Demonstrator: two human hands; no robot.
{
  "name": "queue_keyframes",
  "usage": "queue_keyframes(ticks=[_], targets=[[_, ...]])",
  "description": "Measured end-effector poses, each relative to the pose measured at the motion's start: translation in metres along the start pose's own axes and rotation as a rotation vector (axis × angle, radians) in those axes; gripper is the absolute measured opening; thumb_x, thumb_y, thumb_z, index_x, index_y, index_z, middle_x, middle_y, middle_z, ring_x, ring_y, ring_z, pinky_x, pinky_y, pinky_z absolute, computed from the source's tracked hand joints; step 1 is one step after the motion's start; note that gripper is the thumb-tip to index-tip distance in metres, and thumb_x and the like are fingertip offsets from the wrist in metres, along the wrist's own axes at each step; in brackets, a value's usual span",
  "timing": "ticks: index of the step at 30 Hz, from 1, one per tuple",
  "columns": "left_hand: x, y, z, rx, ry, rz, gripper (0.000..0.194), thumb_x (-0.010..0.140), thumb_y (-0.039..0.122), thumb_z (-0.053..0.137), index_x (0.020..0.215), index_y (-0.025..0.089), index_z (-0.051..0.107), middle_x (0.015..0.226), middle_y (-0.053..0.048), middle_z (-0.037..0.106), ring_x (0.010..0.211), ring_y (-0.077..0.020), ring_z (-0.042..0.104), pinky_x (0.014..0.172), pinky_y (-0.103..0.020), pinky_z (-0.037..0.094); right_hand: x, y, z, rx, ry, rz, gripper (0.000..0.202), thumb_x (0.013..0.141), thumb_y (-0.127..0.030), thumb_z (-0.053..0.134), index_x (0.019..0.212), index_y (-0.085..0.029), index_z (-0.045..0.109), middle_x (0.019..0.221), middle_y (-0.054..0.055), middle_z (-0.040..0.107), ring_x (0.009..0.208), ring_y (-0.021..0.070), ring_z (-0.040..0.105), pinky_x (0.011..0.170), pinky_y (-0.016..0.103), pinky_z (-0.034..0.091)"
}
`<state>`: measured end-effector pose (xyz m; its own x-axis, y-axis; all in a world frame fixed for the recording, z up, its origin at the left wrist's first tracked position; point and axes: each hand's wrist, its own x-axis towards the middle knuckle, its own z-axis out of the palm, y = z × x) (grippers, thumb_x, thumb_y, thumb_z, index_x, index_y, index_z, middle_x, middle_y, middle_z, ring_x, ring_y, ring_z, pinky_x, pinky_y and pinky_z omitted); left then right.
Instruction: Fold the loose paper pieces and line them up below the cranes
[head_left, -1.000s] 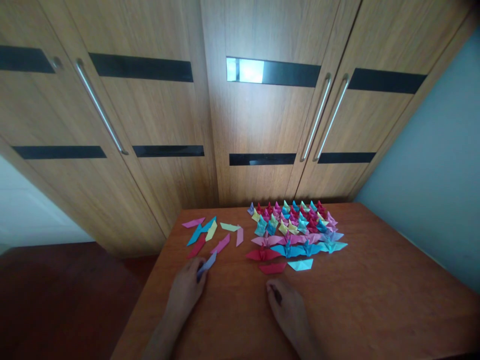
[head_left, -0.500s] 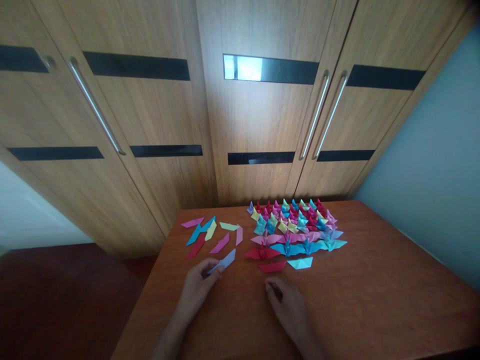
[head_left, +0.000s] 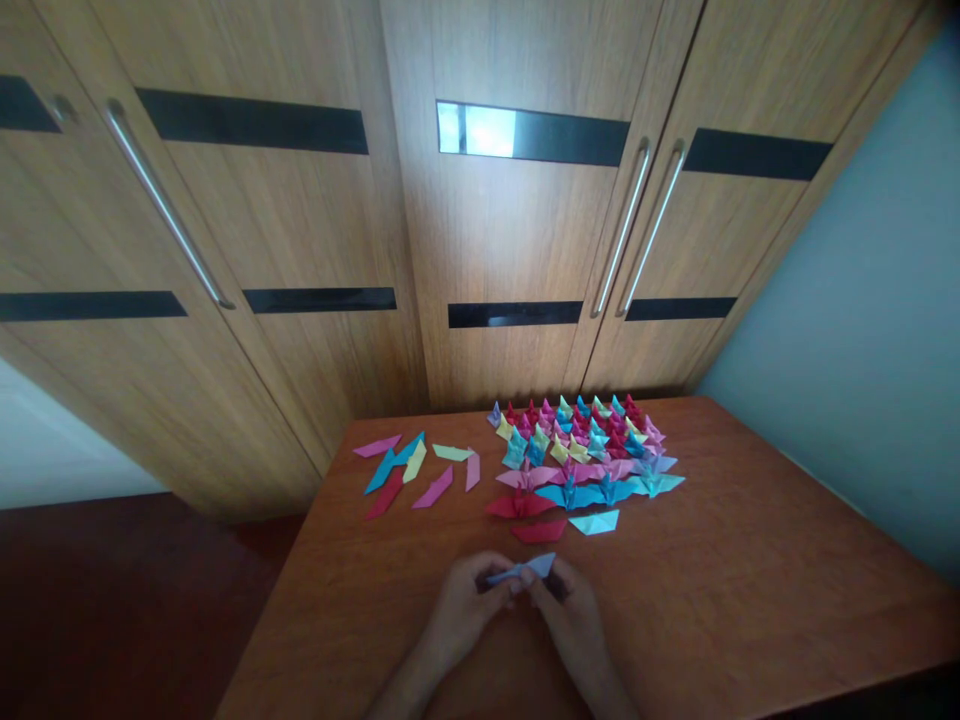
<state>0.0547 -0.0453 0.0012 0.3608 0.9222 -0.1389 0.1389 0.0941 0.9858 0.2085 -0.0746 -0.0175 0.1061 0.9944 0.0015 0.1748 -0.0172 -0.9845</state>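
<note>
Pale-blue folded paper strip (head_left: 523, 571) held low over brown wooden table (head_left: 750, 600), pinched betw. both hands: left hand (head_left: 465, 608) closed on its left end, right hand (head_left: 574, 612) closed on right end. Red folded paper piece (head_left: 540, 531) lies just beyond.

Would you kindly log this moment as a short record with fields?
Left hand: pinching the folded blue paper
Right hand: gripping the same paper
Paper cranes: coloured rows at the table's far edge
Flat folded strips: scattered left of the cranes
Table: brown wood
Behind: wooden wardrobe doors
</note>
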Motion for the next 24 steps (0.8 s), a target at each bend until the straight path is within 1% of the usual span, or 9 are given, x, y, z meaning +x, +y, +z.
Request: queue_keyframes(ticks=[4,7,9,12,15,17,20,22,24], targets=[[0.0,-0.005,-0.002,-0.054,-0.007,-0.04,0.023,0.074,0.036,0.064,0.082,0.014,0.067,0.065,-0.002,0.065,0.059,-0.014,0.057,0.058,-0.023,0.042,0.0,0.005,-0.01,0.054,0.019,0.032,0.034,0.079,-0.049,0.058,0.072,-0.016,0.064,0.063,0.001,0.059,0.06,0.0144,0.053,0.056,0.022,0.04],[0.001,-0.008,-0.005,-0.098,0.051,-0.06,0.023,0.073,0.036,0.064,0.081,0.015,0.065,0.068,-0.003,0.066,0.06,-0.0141,0.058,0.058,-0.024,0.042,0.005,0.01,-0.032,0.092,0.127,0.076,0.036,0.076,-0.052,0.06,0.075,-0.016,0.063,0.061,0.0,0.058,0.055,0.0136,0.05,0.051,0.022,0.038],[0.002,-0.009,-0.008,-0.118,0.105,-0.062,0.022,0.073,0.037,0.064,0.079,0.015,0.063,0.072,-0.003,0.067,0.061,-0.0142,0.058,0.059,-0.024,0.043,0.011,0.015,-0.058,0.094,0.232,0.079,0.036,0.075,-0.052,0.061,0.079,-0.016,0.062,0.063,0.0,0.06,0.057,0.014,0.051,0.052,0.022,0.039],[0.002,-0.008,-0.013,-0.112,0.14,-0.066,0.021,0.073,0.036,0.062,0.079,0.016,0.061,0.071,-0.003,0.066,0.062,-0.0145,0.058,0.061,-0.025,0.044,0.024,0.025,-0.11,0.048,0.35,0.042,0.037,0.074,-0.051,0.063,0.088,-0.017,0.06,0.079,0.003,0.065,0.071,0.0175,0.058,0.062,0.024,0.044],[0.001,-0.006,-0.013,-0.076,0.117,-0.067,0.02,0.076,0.036,0.059,0.08,0.016,0.061,0.071,-0.003,0.066,0.064,-0.0148,0.058,0.063,-0.025,0.045,0.039,0.037,-0.161,-0.148,0.445,0.084,0.041,0.071,-0.054,0.063,0.088,-0.017,0.058,0.082,0.006,0.067,0.077,0.0217,0.061,0.064,0.026,0.045],[0.0,-0.005,-0.013,-0.044,0.091,-0.044,0.021,0.077,0.036,0.058,0.08,0.016,0.062,0.072,-0.003,0.066,0.067,-0.0155,0.059,0.065,-0.026,0.045,0.048,0.045,-0.184,-0.349,0.497,0.138,0.044,0.07,-0.056,0.06,0.092,-0.018,0.06,0.086,0.008,0.068,0.08,0.0245,0.063,0.065,0.028,0.046],[-0.001,-0.005,-0.012,-0.009,0.063,-0.012,0.021,0.078,0.037,0.057,0.081,0.016,0.062,0.074,-0.004,0.065,0.071,-0.0166,0.059,0.066,-0.026,0.045,0.057,0.054,-0.196,-0.676,0.519,0.24,0.045,0.071,-0.058,0.055,0.094,-0.02,0.062,0.087,0.01,0.068,0.08,0.028,0.063,0.064,0.032,0.044],[-0.001,-0.005,-0.012,0.002,0.058,-0.012,0.022,0.079,0.037,0.056,0.081,0.016,0.062,0.075,-0.004,0.065,0.071,-0.0169,0.06,0.067,-0.026,0.045,0.059,0.058,-0.193,-0.853,0.481,0.3,0.042,0.073,-0.06,0.051,0.089,-0.023,0.062,0.085,0.01,0.067,0.079,0.029,0.062,0.062,0.034,0.043],[-0.001,-0.005,-0.012,0.008,0.057,-0.015,0.021,0.078,0.037,0.056,0.081,0.017,0.062,0.075,-0.003,0.065,0.071,-0.0169,0.06,0.067,-0.027,0.045,0.06,0.061,-0.187,-0.984,0.465,0.283,0.039,0.076,-0.059,0.047,0.087,-0.024,0.062,0.086,0.01,0.066,0.082,0.0291,0.06,0.065,0.035,0.043]])
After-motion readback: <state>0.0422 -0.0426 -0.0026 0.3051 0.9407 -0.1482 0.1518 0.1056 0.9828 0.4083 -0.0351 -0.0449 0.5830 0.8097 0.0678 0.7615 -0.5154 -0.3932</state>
